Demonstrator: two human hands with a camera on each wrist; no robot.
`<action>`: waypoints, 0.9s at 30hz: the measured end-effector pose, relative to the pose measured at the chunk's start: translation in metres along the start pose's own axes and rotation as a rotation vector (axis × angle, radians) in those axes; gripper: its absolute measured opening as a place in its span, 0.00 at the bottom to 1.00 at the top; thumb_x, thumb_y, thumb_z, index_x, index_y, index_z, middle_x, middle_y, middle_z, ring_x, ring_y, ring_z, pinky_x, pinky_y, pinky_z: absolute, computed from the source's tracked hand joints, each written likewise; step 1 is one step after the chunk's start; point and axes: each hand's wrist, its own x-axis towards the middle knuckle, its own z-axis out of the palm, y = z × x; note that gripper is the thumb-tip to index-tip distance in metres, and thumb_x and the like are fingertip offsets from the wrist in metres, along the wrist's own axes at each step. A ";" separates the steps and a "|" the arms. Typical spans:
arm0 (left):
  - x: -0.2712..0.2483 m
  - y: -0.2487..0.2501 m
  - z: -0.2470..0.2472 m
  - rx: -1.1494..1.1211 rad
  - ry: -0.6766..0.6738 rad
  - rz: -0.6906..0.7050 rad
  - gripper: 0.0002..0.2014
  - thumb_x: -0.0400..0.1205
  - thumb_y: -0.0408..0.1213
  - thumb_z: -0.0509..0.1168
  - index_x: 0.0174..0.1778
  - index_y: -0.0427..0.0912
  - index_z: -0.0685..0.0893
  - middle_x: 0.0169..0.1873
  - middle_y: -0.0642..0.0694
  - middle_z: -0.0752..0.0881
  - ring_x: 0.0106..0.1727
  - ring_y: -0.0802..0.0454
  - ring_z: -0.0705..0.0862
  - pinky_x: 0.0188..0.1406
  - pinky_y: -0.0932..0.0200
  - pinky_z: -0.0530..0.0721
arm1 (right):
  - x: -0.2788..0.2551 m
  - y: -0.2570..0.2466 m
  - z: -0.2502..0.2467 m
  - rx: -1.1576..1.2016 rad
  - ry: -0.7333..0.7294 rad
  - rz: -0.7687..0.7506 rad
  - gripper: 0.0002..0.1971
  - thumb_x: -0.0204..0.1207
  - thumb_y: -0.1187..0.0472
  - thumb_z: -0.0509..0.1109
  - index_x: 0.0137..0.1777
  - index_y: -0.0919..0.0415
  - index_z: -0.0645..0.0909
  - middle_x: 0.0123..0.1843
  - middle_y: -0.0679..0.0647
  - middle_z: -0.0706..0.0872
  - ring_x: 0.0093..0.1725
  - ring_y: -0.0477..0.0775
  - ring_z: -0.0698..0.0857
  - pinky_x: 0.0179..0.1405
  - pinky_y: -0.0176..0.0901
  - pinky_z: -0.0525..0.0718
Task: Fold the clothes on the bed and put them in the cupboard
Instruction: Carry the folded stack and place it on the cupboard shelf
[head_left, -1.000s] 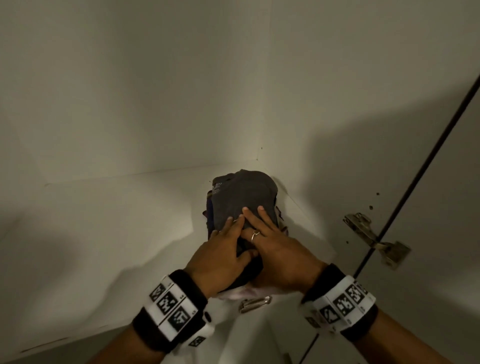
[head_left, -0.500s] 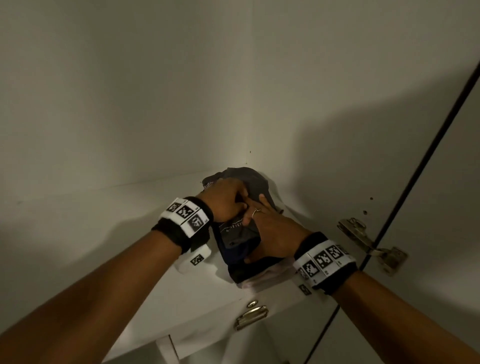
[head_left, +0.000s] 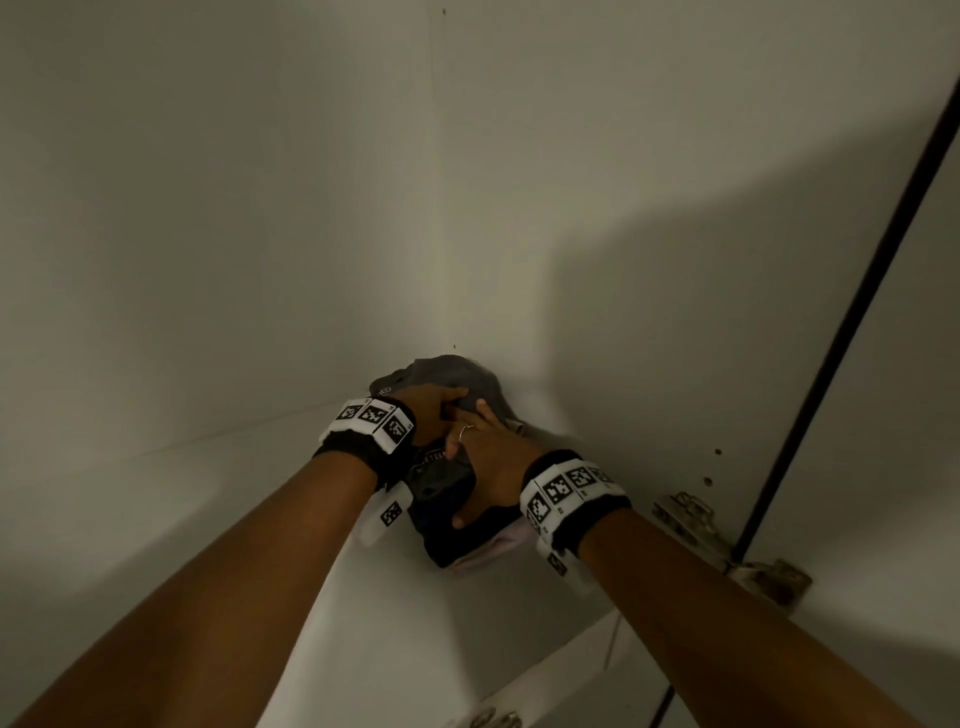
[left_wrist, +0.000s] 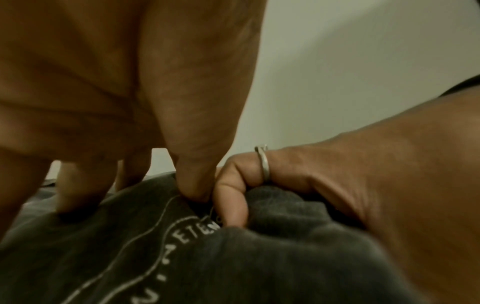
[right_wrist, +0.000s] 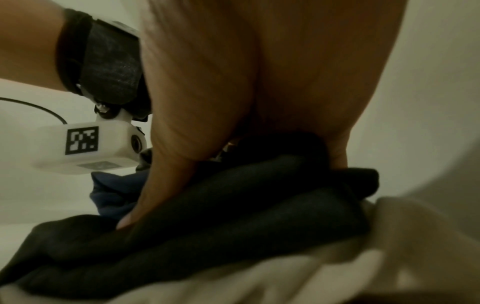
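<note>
Domestic setting: the interior of a white cupboard (head_left: 260, 208). Plain panels meet at the far corner above a white shelf (head_left: 234, 493). A metal door hinge (head_left: 727, 545) is at right. Folded clothes (head_left: 452, 384) occupy the corner.
</note>
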 end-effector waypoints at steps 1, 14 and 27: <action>0.006 -0.003 -0.001 -0.008 0.005 -0.002 0.31 0.88 0.48 0.59 0.87 0.52 0.56 0.85 0.41 0.63 0.83 0.42 0.64 0.82 0.52 0.58 | 0.005 0.000 -0.003 -0.005 -0.003 -0.001 0.46 0.55 0.44 0.90 0.72 0.50 0.72 0.89 0.46 0.51 0.88 0.60 0.35 0.84 0.74 0.52; 0.071 -0.039 -0.013 -0.004 0.046 -0.065 0.28 0.89 0.44 0.59 0.86 0.49 0.62 0.82 0.40 0.68 0.80 0.43 0.70 0.77 0.54 0.65 | 0.079 0.023 -0.014 0.008 0.000 -0.032 0.43 0.55 0.44 0.90 0.69 0.50 0.73 0.88 0.46 0.55 0.88 0.58 0.36 0.86 0.70 0.50; 0.118 -0.065 -0.016 -0.022 0.062 -0.109 0.28 0.88 0.43 0.60 0.85 0.51 0.63 0.82 0.41 0.69 0.79 0.43 0.71 0.78 0.52 0.67 | 0.128 0.041 -0.021 -0.014 -0.024 -0.061 0.48 0.56 0.43 0.89 0.75 0.53 0.71 0.89 0.49 0.52 0.88 0.60 0.35 0.86 0.68 0.47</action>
